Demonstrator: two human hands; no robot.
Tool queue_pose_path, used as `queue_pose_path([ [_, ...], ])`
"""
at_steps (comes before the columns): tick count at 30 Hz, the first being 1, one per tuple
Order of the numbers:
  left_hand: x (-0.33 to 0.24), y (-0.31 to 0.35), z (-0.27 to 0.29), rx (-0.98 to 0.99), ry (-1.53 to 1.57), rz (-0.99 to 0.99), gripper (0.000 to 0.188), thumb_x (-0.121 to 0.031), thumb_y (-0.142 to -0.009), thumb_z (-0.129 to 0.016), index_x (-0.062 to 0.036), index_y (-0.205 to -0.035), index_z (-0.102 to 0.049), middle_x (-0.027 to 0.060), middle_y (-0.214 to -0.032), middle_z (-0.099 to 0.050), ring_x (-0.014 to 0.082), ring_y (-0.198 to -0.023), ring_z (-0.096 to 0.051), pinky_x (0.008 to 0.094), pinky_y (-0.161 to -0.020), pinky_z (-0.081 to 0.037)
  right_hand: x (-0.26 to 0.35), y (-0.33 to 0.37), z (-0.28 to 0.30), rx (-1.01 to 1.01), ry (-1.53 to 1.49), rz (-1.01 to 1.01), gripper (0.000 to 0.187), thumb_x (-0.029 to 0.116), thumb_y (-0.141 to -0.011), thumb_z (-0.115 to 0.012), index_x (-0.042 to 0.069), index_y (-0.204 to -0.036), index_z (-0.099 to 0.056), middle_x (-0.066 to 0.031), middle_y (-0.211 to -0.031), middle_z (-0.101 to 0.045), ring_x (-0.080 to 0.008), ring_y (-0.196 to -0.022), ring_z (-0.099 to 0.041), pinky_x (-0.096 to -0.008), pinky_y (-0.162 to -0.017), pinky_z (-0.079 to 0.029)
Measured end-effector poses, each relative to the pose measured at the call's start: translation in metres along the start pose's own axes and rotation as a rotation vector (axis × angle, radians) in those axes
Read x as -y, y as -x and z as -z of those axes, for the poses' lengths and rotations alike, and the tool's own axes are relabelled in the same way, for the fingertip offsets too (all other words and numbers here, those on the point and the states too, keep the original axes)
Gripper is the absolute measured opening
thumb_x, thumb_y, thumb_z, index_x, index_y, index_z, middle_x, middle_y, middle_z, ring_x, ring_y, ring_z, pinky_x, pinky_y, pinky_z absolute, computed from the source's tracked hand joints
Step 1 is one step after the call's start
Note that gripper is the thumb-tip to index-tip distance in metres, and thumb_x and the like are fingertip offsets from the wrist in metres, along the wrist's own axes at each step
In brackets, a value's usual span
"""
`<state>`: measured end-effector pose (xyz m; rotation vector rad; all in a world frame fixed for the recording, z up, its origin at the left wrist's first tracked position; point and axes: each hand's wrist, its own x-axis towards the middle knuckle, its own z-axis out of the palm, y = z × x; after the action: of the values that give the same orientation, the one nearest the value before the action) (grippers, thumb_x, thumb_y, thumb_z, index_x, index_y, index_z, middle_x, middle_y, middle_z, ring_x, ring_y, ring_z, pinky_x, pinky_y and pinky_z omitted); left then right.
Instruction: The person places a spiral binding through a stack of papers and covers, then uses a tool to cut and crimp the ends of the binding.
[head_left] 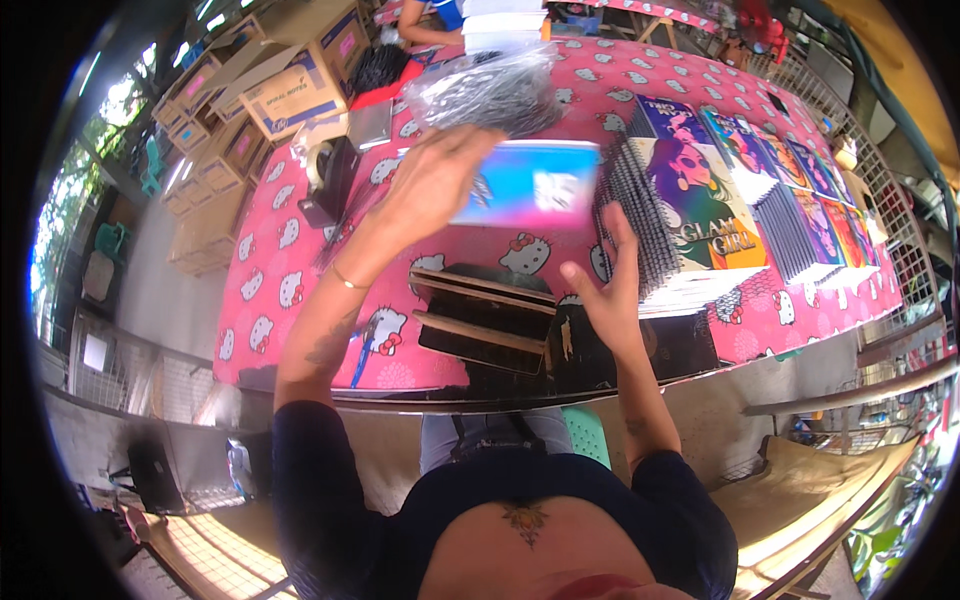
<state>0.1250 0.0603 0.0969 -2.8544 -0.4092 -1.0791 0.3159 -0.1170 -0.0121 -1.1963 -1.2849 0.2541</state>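
My left hand (435, 180) grips the left end of a notebook (535, 180) with a blue and pink cover, held above the table and smeared by motion. My right hand (612, 290) is open, thumb apart from the fingers, beside a tall stack of spiral notebooks (705, 205) with a colourful portrait cover. Whether its fingertips touch the spirals I cannot tell. Between my forearms lies a dark wooden jig (485, 325) with raised slats. Beyond the held notebook sits a clear plastic bag (490, 90) with dark coils in it.
A black tape dispenser (328, 180) stands left on the pink patterned tablecloth (265, 300). A blue pen (362, 350) lies near the front edge. More notebook stacks (800, 220) fill the right side. Cardboard boxes (295, 95) are piled at far left. Another person's arm (428, 30) shows beyond, near white paper stacks (503, 28).
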Motion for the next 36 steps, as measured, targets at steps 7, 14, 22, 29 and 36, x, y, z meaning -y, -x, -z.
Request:
queue_pose_path([
  [7, -0.050, 0.031, 0.034, 0.127, 0.053, -0.152, 0.033, -0.009, -0.081, -0.065, -0.0032, -0.113, -0.064, 0.0139, -0.097, -0.065, 0.0320, -0.089, -0.065, 0.0422, -0.082, -0.049, -0.017, 0.048, -0.010, 0.029, -0.256, -0.220, 0.034, -0.001, -0.086, -0.076, -0.001, -0.113, -0.057, -0.0083, -0.101, -0.070, -0.0132, -0.093, -0.066, -0.0270, -0.082, -0.052],
  [14, -0.055, 0.033, 0.027, 0.050, 0.017, -0.266, 0.034, -0.009, -0.074, -0.067, -0.0060, -0.108, -0.064, 0.0064, -0.083, -0.058, 0.0225, -0.075, -0.060, 0.0367, -0.072, -0.046, -0.010, 0.053, -0.010, 0.022, -0.146, -0.269, 0.031, -0.003, -0.087, -0.074, -0.003, -0.115, -0.060, -0.0083, -0.102, -0.070, -0.0139, -0.090, -0.066, -0.0279, -0.082, -0.051],
  [22, -0.054, 0.119, -0.017, 0.110, -0.257, -0.102, 0.039, -0.022, -0.085, -0.065, -0.0059, -0.120, -0.064, 0.0125, -0.116, -0.066, 0.0249, -0.121, -0.058, 0.0486, -0.114, -0.032, -0.021, 0.067, -0.030, 0.210, -0.298, -0.245, 0.055, 0.007, -0.092, -0.069, -0.001, -0.140, -0.044, -0.0157, -0.133, -0.055, -0.0191, -0.117, -0.055, -0.0313, -0.093, -0.045],
  [29, -0.058, 0.204, -0.055, -0.220, 0.448, 0.768, 0.050, -0.036, -0.105, -0.042, 0.0011, -0.137, -0.055, 0.0209, -0.128, -0.061, 0.0268, -0.130, -0.052, 0.0412, -0.112, -0.033, -0.021, 0.067, -0.057, 0.081, -0.234, -0.235, 0.055, 0.012, -0.091, -0.071, 0.001, -0.138, -0.046, -0.0138, -0.126, -0.058, -0.0208, -0.114, -0.055, -0.0332, -0.099, -0.043],
  [36, 0.148, 0.237, -0.032, -0.171, -0.480, 0.954, 0.019, -0.014, -0.089, -0.060, -0.0023, -0.103, -0.065, 0.0233, -0.095, -0.070, 0.0408, -0.086, -0.070, 0.0486, -0.074, -0.057, -0.031, 0.064, -0.027, 0.138, -0.236, -0.306, 0.047, 0.018, -0.088, -0.076, 0.000, -0.125, -0.053, -0.0079, -0.113, -0.057, -0.0173, -0.105, -0.056, -0.0301, -0.095, -0.043],
])
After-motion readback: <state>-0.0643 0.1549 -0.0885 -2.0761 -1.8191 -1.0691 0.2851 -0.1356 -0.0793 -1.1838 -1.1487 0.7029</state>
